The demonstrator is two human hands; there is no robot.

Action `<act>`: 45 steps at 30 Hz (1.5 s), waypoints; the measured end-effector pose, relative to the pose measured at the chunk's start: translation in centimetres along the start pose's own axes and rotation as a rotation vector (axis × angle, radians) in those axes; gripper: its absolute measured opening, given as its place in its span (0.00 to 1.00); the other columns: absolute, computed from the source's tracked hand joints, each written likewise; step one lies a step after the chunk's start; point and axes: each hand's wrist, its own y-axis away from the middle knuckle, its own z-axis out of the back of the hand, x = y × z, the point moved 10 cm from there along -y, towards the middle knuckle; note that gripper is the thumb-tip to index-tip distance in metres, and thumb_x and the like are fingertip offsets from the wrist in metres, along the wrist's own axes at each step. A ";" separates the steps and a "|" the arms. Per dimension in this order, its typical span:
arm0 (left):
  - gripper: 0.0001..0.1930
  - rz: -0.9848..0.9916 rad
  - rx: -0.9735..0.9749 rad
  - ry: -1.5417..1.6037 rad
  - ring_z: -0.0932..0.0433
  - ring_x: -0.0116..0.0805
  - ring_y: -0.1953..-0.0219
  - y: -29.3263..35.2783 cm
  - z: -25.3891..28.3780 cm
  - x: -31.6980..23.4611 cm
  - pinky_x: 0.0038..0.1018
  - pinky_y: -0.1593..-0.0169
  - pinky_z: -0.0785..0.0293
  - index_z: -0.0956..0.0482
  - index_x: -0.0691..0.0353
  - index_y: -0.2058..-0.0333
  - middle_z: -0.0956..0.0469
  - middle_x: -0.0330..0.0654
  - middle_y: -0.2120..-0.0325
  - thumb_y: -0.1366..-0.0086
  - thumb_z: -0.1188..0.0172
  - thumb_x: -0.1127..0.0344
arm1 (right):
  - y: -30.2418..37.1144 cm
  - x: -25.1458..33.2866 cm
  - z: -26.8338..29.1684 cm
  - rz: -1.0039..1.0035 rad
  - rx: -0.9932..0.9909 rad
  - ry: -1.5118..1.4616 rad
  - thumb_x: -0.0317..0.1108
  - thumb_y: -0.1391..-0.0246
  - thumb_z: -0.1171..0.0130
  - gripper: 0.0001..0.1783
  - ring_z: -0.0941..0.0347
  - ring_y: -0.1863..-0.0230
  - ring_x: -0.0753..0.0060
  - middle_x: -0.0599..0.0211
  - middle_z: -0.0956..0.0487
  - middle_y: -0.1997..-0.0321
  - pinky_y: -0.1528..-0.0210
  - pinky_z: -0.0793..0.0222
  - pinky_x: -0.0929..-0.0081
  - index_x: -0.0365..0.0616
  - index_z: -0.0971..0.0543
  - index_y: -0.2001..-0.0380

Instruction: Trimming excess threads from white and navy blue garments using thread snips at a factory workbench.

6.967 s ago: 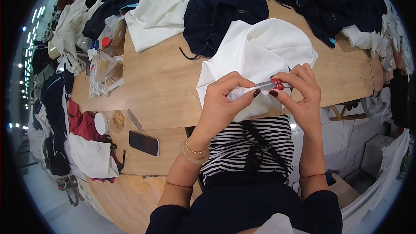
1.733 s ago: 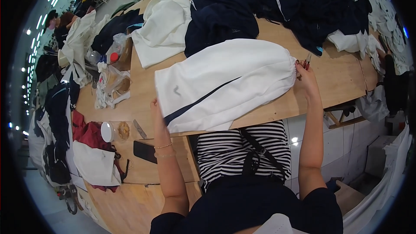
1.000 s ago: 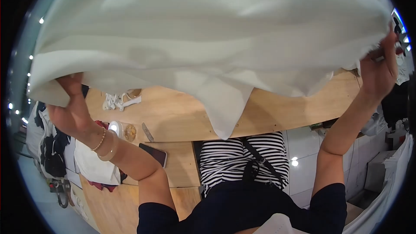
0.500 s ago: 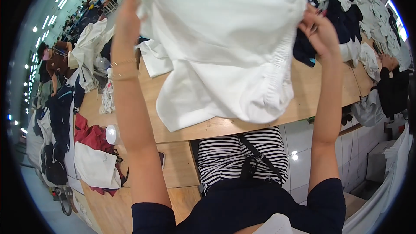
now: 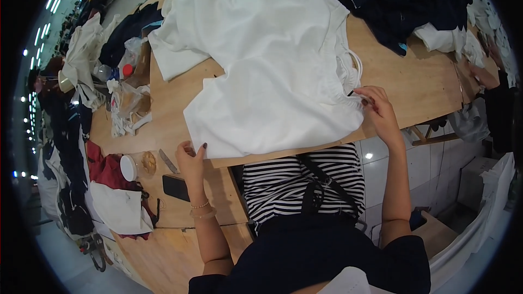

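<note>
A pair of white shorts (image 5: 272, 65) lies spread across the wooden table (image 5: 425, 92) before me, its gathered elastic waistband to the right with a looped white cord. At the near left corner of the leg hem, my left hand (image 5: 190, 163) is closed on the cloth, thumb and fingertips at its edge. My right hand (image 5: 380, 114) pinches the near end of the waistband, fingers bent together. Some of the cloth is folded over at the far left.
Dark navy garments (image 5: 403, 0) are heaped along the far right. To my left are a phone (image 5: 175, 188), a white-lidded jar (image 5: 128, 167), red cloth (image 5: 106, 166), a small blade-like tool (image 5: 168, 161) and plastic bags (image 5: 131, 98). Another person's hand (image 5: 484, 76) shows at the right.
The white shorts have come down from the air onto the table and lie flatter. Both hands have moved down toward me, the left to the hem corner, the right along the waistband.
</note>
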 end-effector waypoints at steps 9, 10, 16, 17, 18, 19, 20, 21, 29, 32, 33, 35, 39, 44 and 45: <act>0.06 -0.140 -0.422 0.914 0.26 0.28 0.64 0.2 9.8 0.7 0.26 0.60 0.26 0.29 0.67 0.62 0.24 0.39 0.65 0.35 0.46 0.71 | 1.6 -3.9 7.1 -0.140 -0.211 -0.256 0.24 0.43 0.51 0.12 0.32 0.53 0.75 0.68 0.25 0.55 0.49 0.36 0.71 0.39 0.27 0.55; 0.07 -0.232 -0.450 0.976 0.25 0.29 0.62 0.6 13.0 0.3 0.28 0.58 0.26 0.28 0.67 0.60 0.24 0.40 0.63 0.34 0.47 0.71 | 3.2 -3.3 10.4 -0.059 -0.387 -0.463 0.24 0.42 0.52 0.13 0.31 0.51 0.75 0.67 0.26 0.53 0.48 0.35 0.71 0.39 0.28 0.53; 0.14 -0.344 -0.716 0.440 0.24 0.34 0.61 3.6 23.5 -8.1 0.26 0.60 0.25 0.25 0.72 0.59 0.24 0.48 0.62 0.38 0.42 0.66 | 2.3 8.5 13.7 0.374 -0.612 -0.585 0.25 0.43 0.47 0.14 0.29 0.51 0.74 0.65 0.26 0.54 0.45 0.34 0.73 0.38 0.29 0.52; 0.14 -0.307 -0.562 0.613 0.24 0.32 0.62 0.0 20.8 -6.9 0.25 0.60 0.25 0.24 0.72 0.60 0.23 0.48 0.63 0.38 0.43 0.65 | 0.4 7.4 12.7 0.305 -0.599 -0.605 0.26 0.43 0.46 0.14 0.29 0.52 0.74 0.65 0.25 0.55 0.46 0.34 0.75 0.38 0.28 0.54; 0.14 -0.276 -0.410 0.771 0.24 0.31 0.62 -3.6 18.4 -5.7 0.25 0.60 0.26 0.23 0.71 0.60 0.23 0.48 0.63 0.37 0.44 0.64 | -1.4 5.8 12.2 0.223 -0.609 -0.561 0.29 0.44 0.44 0.14 0.29 0.53 0.75 0.65 0.26 0.55 0.47 0.35 0.77 0.40 0.27 0.54; 0.13 -0.305 -0.386 0.605 0.25 0.30 0.63 -7.4 16.9 -3.3 0.24 0.60 0.27 0.23 0.70 0.61 0.23 0.48 0.64 0.37 0.45 0.65 | -3.2 5.5 10.3 0.141 -0.615 -0.496 0.30 0.45 0.42 0.12 0.30 0.55 0.77 0.66 0.25 0.56 0.48 0.36 0.78 0.40 0.25 0.57; 0.12 -0.335 -0.370 0.435 0.25 0.29 0.64 -10.3 15.1 -1.6 0.23 0.61 0.27 0.22 0.70 0.62 0.23 0.47 0.64 0.36 0.45 0.65 | -6.0 3.4 8.7 0.101 -0.479 -0.416 0.30 0.46 0.42 0.11 0.29 0.58 0.77 0.67 0.23 0.61 0.50 0.35 0.80 0.38 0.24 0.60; 0.11 -0.287 -0.294 0.399 0.25 0.28 0.65 -12.5 10.7 -2.0 0.23 0.60 0.28 0.22 0.70 0.63 0.23 0.47 0.65 0.37 0.45 0.67 | -8.3 0.0 7.6 0.020 -0.415 -0.314 0.30 0.46 0.42 0.10 0.28 0.60 0.76 0.67 0.23 0.63 0.52 0.35 0.81 0.37 0.24 0.61; 0.15 -0.141 -0.209 0.463 0.28 0.32 0.60 -10.2 -1.5 -2.6 0.24 0.57 0.31 0.29 0.68 0.53 0.25 0.45 0.62 0.38 0.44 0.69 | -8.1 -5.6 3.5 -0.201 -0.173 -0.418 0.33 0.41 0.49 0.16 0.27 0.63 0.80 0.68 0.21 0.62 0.58 0.33 0.81 0.39 0.24 0.52; 0.16 -0.308 -0.376 0.361 0.28 0.33 0.58 -5.8 0.7 -9.3 0.25 0.57 0.31 0.29 0.66 0.52 0.26 0.44 0.58 0.38 0.45 0.72 | -6.2 -6.2 5.1 -0.309 -0.204 -0.306 0.33 0.39 0.52 0.17 0.27 0.64 0.81 0.68 0.21 0.62 0.58 0.32 0.79 0.41 0.25 0.50; 0.15 -0.340 -0.389 0.394 0.28 0.33 0.58 -4.3 1.1 -11.0 0.25 0.57 0.30 0.29 0.65 0.52 0.27 0.44 0.57 0.39 0.45 0.73 | -5.7 -6.4 5.2 -0.320 -0.190 -0.326 0.33 0.39 0.53 0.17 0.27 0.64 0.81 0.69 0.21 0.62 0.58 0.31 0.79 0.42 0.25 0.49; 0.15 -0.421 -0.310 0.409 0.28 0.32 0.57 -1.8 0.3 -14.4 0.26 0.57 0.31 0.28 0.65 0.52 0.26 0.43 0.57 0.39 0.45 0.74 | -5.1 -6.4 4.9 -0.335 -0.172 -0.347 0.33 0.39 0.53 0.17 0.27 0.65 0.81 0.69 0.22 0.62 0.59 0.31 0.79 0.44 0.26 0.48; 0.17 -0.705 0.162 0.504 0.27 0.34 0.57 4.9 -5.7 -23.6 0.29 0.57 0.31 0.26 0.65 0.55 0.26 0.42 0.56 0.45 0.41 0.76 | -4.3 -5.7 3.1 -0.321 -0.106 -0.400 0.31 0.41 0.52 0.20 0.29 0.64 0.83 0.72 0.24 0.63 0.57 0.33 0.83 0.45 0.29 0.45; 0.22 -1.003 0.355 0.528 0.29 0.45 0.55 12.6 -10.8 -32.2 0.33 0.52 0.34 0.27 0.63 0.54 0.28 0.46 0.54 0.50 0.33 0.71 | -3.7 -2.3 2.4 -0.207 -0.172 -0.534 0.28 0.43 0.48 0.23 0.30 0.62 0.84 0.74 0.24 0.64 0.55 0.35 0.86 0.45 0.31 0.43; 0.22 -1.003 0.358 0.529 0.29 0.45 0.55 12.9 -11.6 -33.0 0.33 0.52 0.34 0.27 0.63 0.54 0.28 0.46 0.54 0.50 0.33 0.71 | -3.4 -1.9 2.4 -0.212 -0.177 -0.616 0.26 0.44 0.49 0.23 0.31 0.61 0.84 0.74 0.24 0.63 0.53 0.36 0.85 0.43 0.30 0.44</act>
